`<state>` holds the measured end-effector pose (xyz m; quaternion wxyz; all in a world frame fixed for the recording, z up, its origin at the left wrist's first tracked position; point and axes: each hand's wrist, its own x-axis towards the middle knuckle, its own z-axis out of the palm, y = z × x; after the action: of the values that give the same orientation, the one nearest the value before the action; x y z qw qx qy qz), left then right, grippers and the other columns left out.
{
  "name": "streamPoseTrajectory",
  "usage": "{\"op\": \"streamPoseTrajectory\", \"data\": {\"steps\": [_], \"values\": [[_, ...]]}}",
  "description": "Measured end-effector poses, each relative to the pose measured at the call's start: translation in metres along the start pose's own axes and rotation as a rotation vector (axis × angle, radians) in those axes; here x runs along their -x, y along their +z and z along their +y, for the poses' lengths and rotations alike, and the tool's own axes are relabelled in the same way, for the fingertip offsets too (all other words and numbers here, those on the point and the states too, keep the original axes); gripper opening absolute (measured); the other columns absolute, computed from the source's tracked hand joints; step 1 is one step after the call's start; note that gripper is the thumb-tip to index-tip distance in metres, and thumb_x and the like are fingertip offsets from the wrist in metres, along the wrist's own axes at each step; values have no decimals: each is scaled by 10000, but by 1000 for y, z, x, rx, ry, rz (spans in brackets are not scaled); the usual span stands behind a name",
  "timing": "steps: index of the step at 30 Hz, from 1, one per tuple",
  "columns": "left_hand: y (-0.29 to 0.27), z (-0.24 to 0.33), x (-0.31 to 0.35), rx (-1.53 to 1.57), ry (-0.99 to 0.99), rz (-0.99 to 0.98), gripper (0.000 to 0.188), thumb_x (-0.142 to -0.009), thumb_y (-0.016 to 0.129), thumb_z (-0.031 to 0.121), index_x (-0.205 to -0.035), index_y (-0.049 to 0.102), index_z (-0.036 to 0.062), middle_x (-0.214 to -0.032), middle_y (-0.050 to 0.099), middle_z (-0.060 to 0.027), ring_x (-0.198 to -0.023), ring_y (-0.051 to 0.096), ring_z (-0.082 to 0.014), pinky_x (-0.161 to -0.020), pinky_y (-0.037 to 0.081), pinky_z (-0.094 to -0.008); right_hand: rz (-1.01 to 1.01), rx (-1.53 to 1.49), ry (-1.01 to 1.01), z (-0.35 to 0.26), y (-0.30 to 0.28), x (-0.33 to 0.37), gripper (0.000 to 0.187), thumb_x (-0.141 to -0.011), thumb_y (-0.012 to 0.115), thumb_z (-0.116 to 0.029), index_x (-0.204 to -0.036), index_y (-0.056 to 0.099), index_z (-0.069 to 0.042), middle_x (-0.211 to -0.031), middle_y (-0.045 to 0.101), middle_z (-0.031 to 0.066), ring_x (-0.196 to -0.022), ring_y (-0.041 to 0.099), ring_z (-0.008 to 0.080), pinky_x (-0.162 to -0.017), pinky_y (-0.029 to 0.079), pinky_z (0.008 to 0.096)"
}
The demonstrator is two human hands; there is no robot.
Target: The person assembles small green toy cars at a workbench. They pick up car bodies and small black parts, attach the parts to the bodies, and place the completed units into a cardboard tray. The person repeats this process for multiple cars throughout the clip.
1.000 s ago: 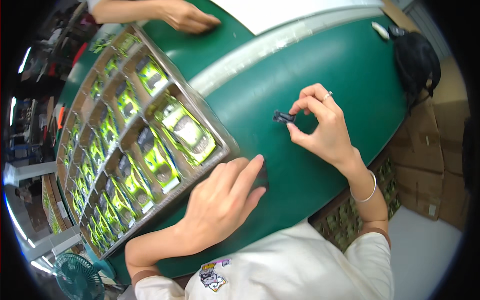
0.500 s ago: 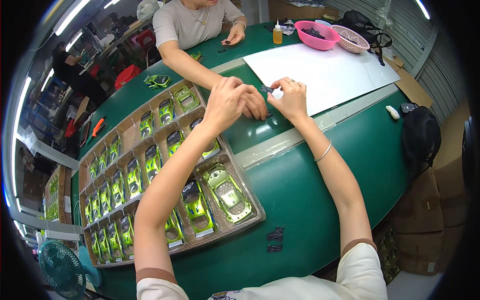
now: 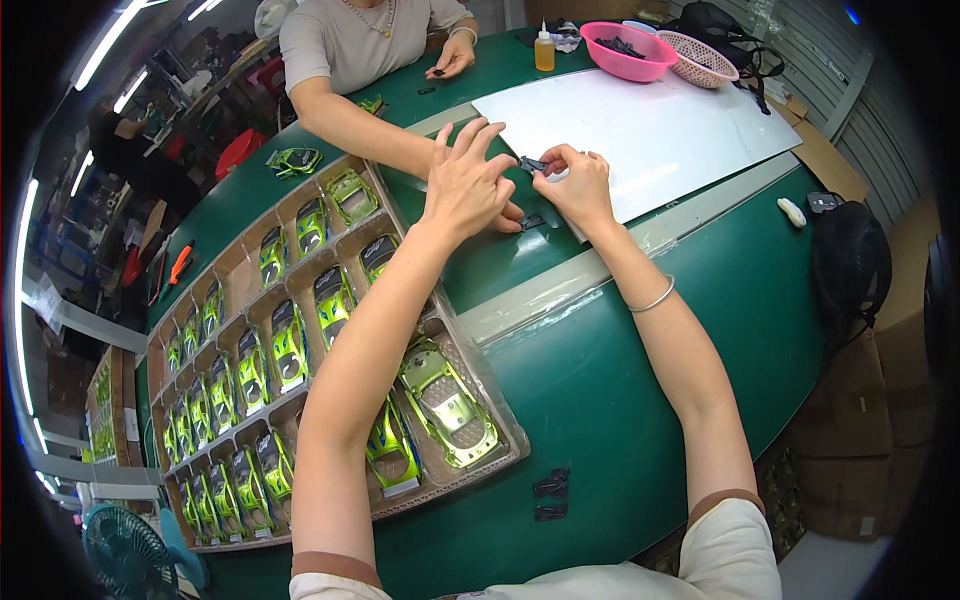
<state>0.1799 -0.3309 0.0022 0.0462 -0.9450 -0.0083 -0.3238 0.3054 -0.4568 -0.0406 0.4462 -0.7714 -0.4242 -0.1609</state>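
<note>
My right hand (image 3: 577,188) pinches a small black plastic part (image 3: 533,165) between thumb and fingers, over the table near the white board's corner. Just left of it is my left hand (image 3: 466,182), its fingers spread and nothing seen in them; one fingertip comes close to the part, and whether they touch I cannot tell. Partly hidden behind my left hand, a co-worker's hand (image 3: 508,218) reaches to another black part (image 3: 532,222) on the table. Below my left forearm lies a divided cardboard tray (image 3: 520,440) holding several bright green toy car bodies (image 3: 447,400).
Two black parts (image 3: 551,484) lie on the green table (image 3: 640,420) near me. A white board (image 3: 640,140) lies at the far right, with a pink basin (image 3: 628,62), a pale pink basket (image 3: 700,62) and a glue bottle (image 3: 544,50) behind it. The co-worker (image 3: 350,50) sits across.
My left hand's fingers have spread apart from a more curled pose. My right hand still pinches the black part. The whole view has shifted slightly.
</note>
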Motion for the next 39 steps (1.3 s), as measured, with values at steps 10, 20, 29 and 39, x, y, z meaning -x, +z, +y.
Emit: {"op": "streamPoseTrajectory", "data": {"steps": [10,20,29,39], "values": [[6,-8,3,-7,49,26,227,-702,543,218,-868,674,138,-1156,501,-57,-1184,376,-209,-1039,173,-491,-39,-3,1,-4,2,-1,170,-652,670,-242,-759,640,-115,-640,631,0,-704,608,182,-921,313,458],[1,-1,3,5,16,4,195,-693,551,193,-834,677,142,-1088,519,-46,-1146,408,-191,-1048,175,-480,-75,31,2,-4,2,0,175,-652,670,-251,-761,644,-116,-643,631,1,-709,608,184,-936,299,462],[-2,6,1,15,33,14,229,-685,562,169,-889,666,171,-1066,513,-36,-1132,420,-186,-1049,177,-474,-81,43,-7,-5,1,0,157,-649,672,-229,-754,642,-116,-636,625,3,-715,605,191,-938,296,469],[-1,8,0,16,108,-43,298,-695,547,135,-973,629,205,-1082,497,-23,-1152,407,-181,-1051,163,-459,-86,43,-35,-6,2,1,140,-641,671,-212,-737,639,-115,-636,625,6,-705,600,200,-935,300,472]]}}
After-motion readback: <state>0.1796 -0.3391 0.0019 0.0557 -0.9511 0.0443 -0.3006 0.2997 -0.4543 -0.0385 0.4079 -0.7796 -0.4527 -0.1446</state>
